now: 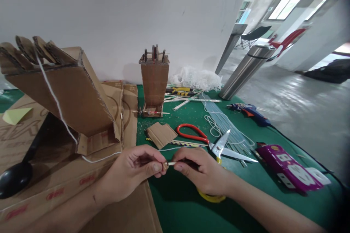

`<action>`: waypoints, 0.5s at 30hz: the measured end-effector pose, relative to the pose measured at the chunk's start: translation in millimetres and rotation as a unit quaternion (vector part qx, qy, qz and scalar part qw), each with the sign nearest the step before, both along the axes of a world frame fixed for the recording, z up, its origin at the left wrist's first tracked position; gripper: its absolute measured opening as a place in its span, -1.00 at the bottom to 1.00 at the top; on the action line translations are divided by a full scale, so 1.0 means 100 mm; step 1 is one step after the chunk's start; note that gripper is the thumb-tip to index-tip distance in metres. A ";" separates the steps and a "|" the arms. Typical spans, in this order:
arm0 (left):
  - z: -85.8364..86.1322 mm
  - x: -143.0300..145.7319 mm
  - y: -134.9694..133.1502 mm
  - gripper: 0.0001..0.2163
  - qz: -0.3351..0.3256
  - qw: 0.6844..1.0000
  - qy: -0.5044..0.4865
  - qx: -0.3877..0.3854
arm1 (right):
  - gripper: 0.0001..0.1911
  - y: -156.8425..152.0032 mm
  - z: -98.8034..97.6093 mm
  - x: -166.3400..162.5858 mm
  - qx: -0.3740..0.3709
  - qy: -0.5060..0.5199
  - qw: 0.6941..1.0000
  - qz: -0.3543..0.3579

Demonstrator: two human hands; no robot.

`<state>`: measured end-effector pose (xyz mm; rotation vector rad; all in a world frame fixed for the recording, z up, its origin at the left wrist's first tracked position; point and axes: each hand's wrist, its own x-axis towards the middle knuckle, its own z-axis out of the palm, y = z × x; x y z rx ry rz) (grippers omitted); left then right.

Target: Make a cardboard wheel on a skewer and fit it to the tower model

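Observation:
My left hand (136, 169) pinches a small round brown piece (165, 165) that looks like cardboard. Between thumb and fingers, my right hand (202, 169) grips a thin pale stick (172, 163) whose end meets that piece. Whether the stick goes through it I cannot tell. Just beyond both hands lie a cardboard scrap (161, 134) and red-handled scissors (193, 131) with blades apart. A yellow handle (212, 197) shows partly under my right hand. On the left stands a large cardboard model (60, 94) with finger-like strips on top and a white string (51, 91) hanging from it.
A smaller cardboard model (154, 83) stands at the back, near pliers (182, 91) and clear sticks. To the right are a glue gun (251, 113), a purple power strip (290, 167) and a steel flask (246, 72). A black ladle (16, 178) lies left on flat cardboard.

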<state>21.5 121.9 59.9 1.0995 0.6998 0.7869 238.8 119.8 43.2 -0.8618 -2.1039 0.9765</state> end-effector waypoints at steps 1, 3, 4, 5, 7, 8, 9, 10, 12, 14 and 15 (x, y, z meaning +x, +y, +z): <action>0.00 0.00 0.00 -0.82 -0.001 1.000 -0.004 -0.003 | -0.80 0.00 -0.01 0.00 -0.005 -0.001 1.000 0.000; 0.00 0.00 0.00 -0.81 -0.002 1.000 -0.005 -0.007 | -0.82 0.00 -0.02 0.00 -0.017 -0.001 1.000 0.000; 0.00 0.00 -0.01 -0.81 -0.003 1.000 -0.004 -0.008 | -0.83 -0.01 -0.03 0.00 -0.028 0.002 1.000 0.002; 0.00 0.00 -0.01 -0.81 -0.004 1.000 -0.002 -0.009 | -0.85 -0.02 -0.04 0.01 -0.044 0.007 0.999 0.002; 0.01 -0.01 -0.01 -0.80 -0.010 1.000 0.006 -0.005 | -0.90 -0.04 -0.06 0.01 -0.073 0.016 0.997 0.000; 0.01 -0.01 -0.01 -0.79 -0.014 1.000 0.012 -0.002 | -0.91 -0.05 -0.06 0.01 -0.080 0.018 0.997 -0.002; 0.01 -0.02 -0.01 -0.78 -0.018 1.000 0.017 0.002 | -0.91 -0.06 -0.06 0.01 -0.080 0.018 0.997 -0.004; 0.01 -0.02 -0.02 -0.78 -0.023 0.999 0.022 0.006 | -0.90 -0.07 -0.06 0.01 -0.073 0.016 0.997 -0.006; 0.00 -0.03 -0.03 -0.78 -0.030 0.999 0.029 0.015 | -0.88 -0.08 -0.06 0.01 -0.049 0.012 0.999 -0.008; -0.01 -0.03 -0.04 -0.79 -0.034 0.999 0.036 0.022 | -0.86 -0.08 -0.06 0.01 -0.019 0.007 1.000 -0.008; -0.01 -0.03 -0.04 -0.80 -0.034 0.998 0.040 0.024 | -0.86 -0.07 -0.06 0.00 -0.001 0.003 1.000 -0.007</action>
